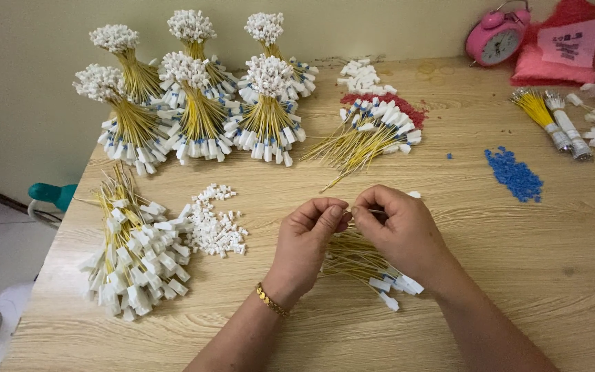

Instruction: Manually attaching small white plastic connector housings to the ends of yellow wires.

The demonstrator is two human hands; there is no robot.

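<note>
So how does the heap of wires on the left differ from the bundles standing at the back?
The left heap lies flat and loose, white connectors spread out; the back bundles stand upright, tied at the waist, with blue-marked connectors fanned at the base. Both are yellow wires with white ends.

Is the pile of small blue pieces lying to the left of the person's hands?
No, the blue pieces lie on the table's right side, beyond the right hand, while loose white pieces lie left of the left hand.

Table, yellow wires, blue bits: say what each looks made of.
Table: pale wood or wood-look laminate, matt, with visible grain lines. Yellow wires: thin strands in glossy yellow coating, probably plastic insulation, with white plastic-looking end caps. Blue bits: small matt pieces, likely plastic; too small to be sure.
</note>
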